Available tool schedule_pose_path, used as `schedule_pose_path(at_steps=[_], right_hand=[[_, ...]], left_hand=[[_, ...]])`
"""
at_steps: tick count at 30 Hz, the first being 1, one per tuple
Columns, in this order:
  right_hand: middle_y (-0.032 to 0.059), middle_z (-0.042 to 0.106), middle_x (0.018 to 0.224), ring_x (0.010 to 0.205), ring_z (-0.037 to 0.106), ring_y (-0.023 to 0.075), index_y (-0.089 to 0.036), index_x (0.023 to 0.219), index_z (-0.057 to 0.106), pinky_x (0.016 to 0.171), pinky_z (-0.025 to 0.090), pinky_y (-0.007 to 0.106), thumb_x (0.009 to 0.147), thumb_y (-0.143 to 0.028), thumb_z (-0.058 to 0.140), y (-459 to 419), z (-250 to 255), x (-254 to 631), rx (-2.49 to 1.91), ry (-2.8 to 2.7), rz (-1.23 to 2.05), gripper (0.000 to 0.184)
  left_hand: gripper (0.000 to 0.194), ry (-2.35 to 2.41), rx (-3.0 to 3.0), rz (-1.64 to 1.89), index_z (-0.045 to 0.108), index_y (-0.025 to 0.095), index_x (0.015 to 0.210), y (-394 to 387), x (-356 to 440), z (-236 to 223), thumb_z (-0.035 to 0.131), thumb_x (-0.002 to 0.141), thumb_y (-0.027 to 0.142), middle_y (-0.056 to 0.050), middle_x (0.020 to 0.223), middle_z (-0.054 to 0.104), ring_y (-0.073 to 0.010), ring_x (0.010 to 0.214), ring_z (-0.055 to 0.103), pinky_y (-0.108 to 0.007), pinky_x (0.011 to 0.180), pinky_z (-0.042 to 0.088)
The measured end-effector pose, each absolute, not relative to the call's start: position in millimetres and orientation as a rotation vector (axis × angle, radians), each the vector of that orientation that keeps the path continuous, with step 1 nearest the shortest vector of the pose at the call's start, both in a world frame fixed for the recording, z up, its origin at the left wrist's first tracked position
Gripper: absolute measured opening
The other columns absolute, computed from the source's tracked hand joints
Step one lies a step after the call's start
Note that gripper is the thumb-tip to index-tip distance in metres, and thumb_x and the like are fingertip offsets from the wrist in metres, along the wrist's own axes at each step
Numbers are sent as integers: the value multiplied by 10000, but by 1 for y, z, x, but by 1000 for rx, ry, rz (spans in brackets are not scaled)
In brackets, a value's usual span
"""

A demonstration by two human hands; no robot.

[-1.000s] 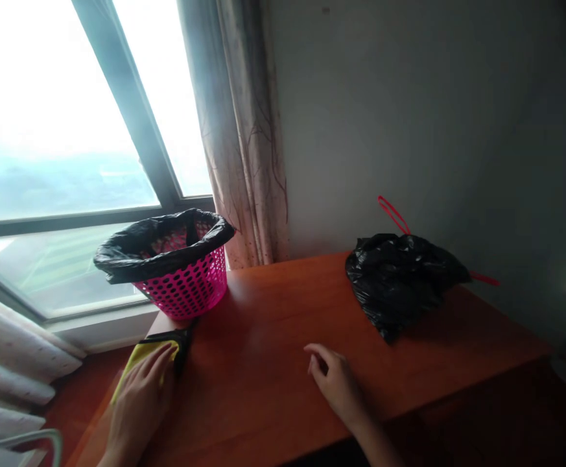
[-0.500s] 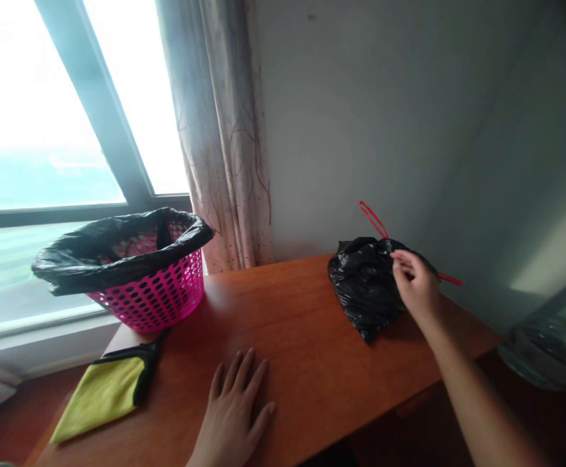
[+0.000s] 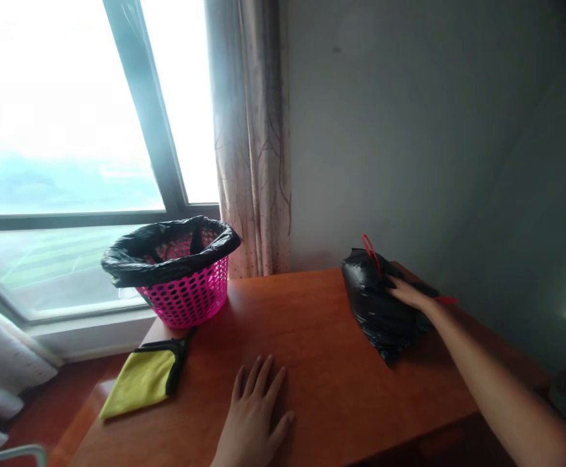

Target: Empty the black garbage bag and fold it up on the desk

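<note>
My left hand (image 3: 253,415) lies flat on the wooden table (image 3: 302,363), fingers spread, with nothing in it. At the table's right side, my right hand (image 3: 406,293) rests on top of a black plastic garbage bag (image 3: 373,298), its fingers stretched out over the plastic and partly hidden. The bag looks slumped, and its red drawstring (image 3: 371,251) sticks up in a loop; another red end (image 3: 447,300) shows beyond my wrist. A pink perforated basket (image 3: 185,301), lined with a black bag (image 3: 166,275) folded over its rim, stands at the back left.
A folded yellow cloth with a dark edge (image 3: 141,379) lies left of my left hand, in front of the basket. Behind the table are a window (image 3: 159,130), a curtain (image 3: 258,162) and a grey wall (image 3: 384,149). A pale rail (image 3: 15,454) shows at bottom left.
My right hand has come down onto the black garbage bag, which now looks lower and smoother on top. The view has turned left. My left hand stays flat on the table.
</note>
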State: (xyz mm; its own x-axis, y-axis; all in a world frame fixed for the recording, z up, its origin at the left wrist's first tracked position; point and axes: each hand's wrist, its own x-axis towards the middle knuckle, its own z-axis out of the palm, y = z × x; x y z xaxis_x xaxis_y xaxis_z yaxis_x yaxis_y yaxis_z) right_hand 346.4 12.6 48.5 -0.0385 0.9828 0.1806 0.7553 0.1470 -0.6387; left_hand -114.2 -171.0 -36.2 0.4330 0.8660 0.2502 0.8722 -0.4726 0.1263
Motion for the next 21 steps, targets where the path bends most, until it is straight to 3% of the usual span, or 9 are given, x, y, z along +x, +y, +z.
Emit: schedule_pose_path(at_steps=[3,8,11,14,18,21], right_hand=[[179,673,1206,1169,611,328,-153,1136,677,1013,442,497,810,-270,614,10,35,318,-1592,-1884,387,353],[190,605,1286,1237,551,325,-135,1219,622,1044,413,499,806,-247,643,-13,17,255,-1606,-1928,222,428],[190,519,1391,1309,475,336,-161,1292,576,1068,389,522,836,-317,642,-39,23,217,-1598,-1977,-13,487],[185,488,1426,1339,444,327,-157,1318,556,1094,371,527,905,-451,549,-67,42,195,-1534,-1969,-25,508],[147,560,1358,1272,518,271,-169,1320,541,1080,412,476,944,-387,476,-91,65,191,-1427,-1867,-9,439],[117,673,1176,1087,633,260,-184,1246,591,966,498,446,905,-287,511,-96,69,195,-1422,-1841,-22,365]], left_hand=[[630,-1602,-2662,-460,367,326,1490,-172,-114,-34,546,892,414,-72,1562,337,-355,1415,339,-621,1129,268],[567,-1647,-2697,-586,491,296,1421,-173,-112,-28,586,870,391,-89,1525,414,-366,1397,369,-639,1121,284],[438,-1733,-2714,-787,568,256,1341,-175,-110,-14,527,917,358,-104,1469,491,-320,1345,455,-562,1102,377],[409,-1751,-2767,-1031,536,230,1349,-180,-103,8,465,955,319,-127,1436,512,-270,1296,513,-451,1054,465],[348,-1595,-2916,-1313,565,234,1284,-184,-84,42,472,949,253,-126,1341,580,-237,1209,579,-373,1011,496],[308,-1490,-2963,-1492,596,228,1220,-183,-65,59,484,934,214,-113,1226,645,-219,1120,626,-340,959,519]])
